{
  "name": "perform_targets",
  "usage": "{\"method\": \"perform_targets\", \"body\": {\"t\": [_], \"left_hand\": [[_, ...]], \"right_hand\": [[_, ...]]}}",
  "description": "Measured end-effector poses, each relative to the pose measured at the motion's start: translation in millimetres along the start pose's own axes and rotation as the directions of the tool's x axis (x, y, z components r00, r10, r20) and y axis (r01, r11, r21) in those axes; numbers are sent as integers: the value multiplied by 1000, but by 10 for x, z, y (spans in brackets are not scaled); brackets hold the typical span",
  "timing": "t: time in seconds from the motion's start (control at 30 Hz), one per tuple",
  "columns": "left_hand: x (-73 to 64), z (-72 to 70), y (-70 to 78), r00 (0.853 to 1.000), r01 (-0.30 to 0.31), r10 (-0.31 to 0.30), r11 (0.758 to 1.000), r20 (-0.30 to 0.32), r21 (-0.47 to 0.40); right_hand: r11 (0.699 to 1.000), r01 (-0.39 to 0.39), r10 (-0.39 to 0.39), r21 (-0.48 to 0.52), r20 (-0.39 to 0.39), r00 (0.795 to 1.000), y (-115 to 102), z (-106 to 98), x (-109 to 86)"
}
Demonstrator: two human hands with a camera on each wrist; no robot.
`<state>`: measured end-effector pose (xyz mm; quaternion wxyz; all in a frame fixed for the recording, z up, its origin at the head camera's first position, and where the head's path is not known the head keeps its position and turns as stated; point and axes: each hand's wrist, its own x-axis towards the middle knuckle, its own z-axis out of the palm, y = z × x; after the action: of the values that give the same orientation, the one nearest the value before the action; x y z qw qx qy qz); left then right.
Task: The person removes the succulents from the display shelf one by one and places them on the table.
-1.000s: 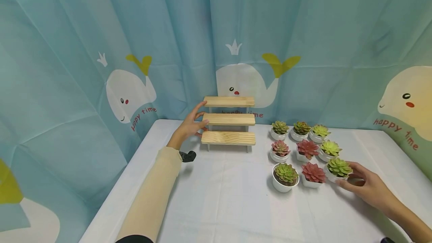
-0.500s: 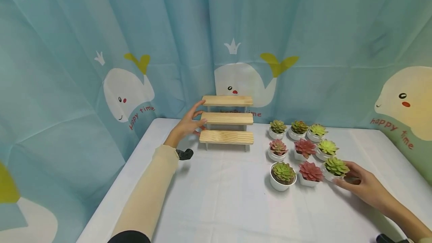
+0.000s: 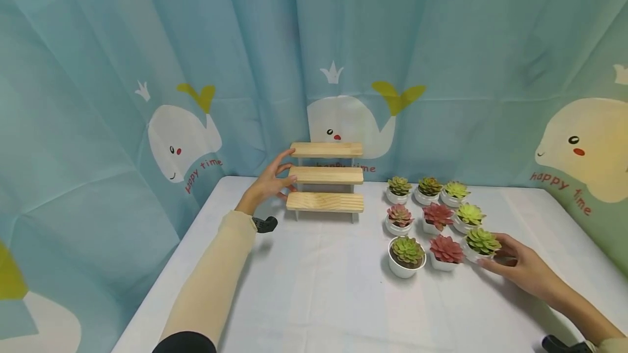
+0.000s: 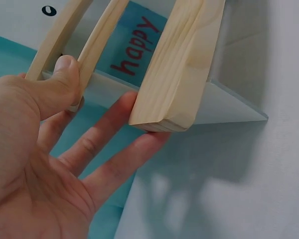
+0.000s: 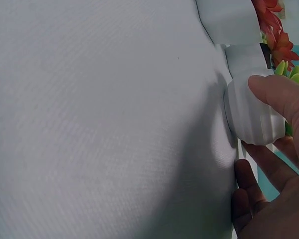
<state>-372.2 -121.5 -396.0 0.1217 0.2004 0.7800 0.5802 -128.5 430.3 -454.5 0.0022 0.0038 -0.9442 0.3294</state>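
At the left end of a three-tier wooden display stand (image 3: pixel 326 175), my left hand (image 3: pixel 267 183) has its thumb against the middle board and a finger at the top board. In the left wrist view, other fingertips meet the end and underside of the lowest board (image 4: pixel 164 84), and the thumb (image 4: pixel 65 74) lies on the middle one. My right hand (image 3: pixel 527 271) holds a green potted succulent (image 3: pixel 482 241) by its white pot. In the right wrist view the thumb presses the side of this ribbed pot (image 5: pixel 251 114), with fingers under its far side; the pot stands at the tabletop.
Several other potted succulents stand in rows left of and behind the right hand. They include a red one (image 3: pixel 446 249) close by and a green one (image 3: pixel 407 251) in a round pot. A blue whale-print curtain (image 3: pixel 235 42) hangs behind the white table (image 3: pixel 314 287).
The head view has turned slightly, so everything sits a little further left. Both hands keep their places, the left at the stand and the right at the green succulent's pot.
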Motion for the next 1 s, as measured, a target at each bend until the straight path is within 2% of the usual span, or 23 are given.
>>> {"method": "perform_targets", "body": {"t": [0.23, 0.4, 0.53, 0.67, 0.9, 1.0], "left_hand": [[33, 20, 20, 1000, 10, -10, 1000, -16, 4], [4, -2, 84, 1000, 11, -11, 999, 5, 31], [-31, -57, 174, 999, -13, 9, 991, 32, 134], [-49, -104, 298, 999, -39, 34, 967, 24, 252], [-84, -133, 472, 999, -47, 48, 927, 7, 373], [-113, -145, 521, 998, -55, 57, 923, 5, 381]], "right_hand": [[999, 34, -34, 14, 6, 999, -21, -54, 26], [990, 133, -133, 44, -10, 991, -34, -153, 51], [969, 242, -240, 57, -40, 970, -53, -296, 67], [954, 298, -294, 41, -78, 953, -109, -454, 99], [952, 305, -299, 17, -155, 942, -303, -701, 210], [951, 308, -300, 22, -170, 939, -394, -771, 242]]}}
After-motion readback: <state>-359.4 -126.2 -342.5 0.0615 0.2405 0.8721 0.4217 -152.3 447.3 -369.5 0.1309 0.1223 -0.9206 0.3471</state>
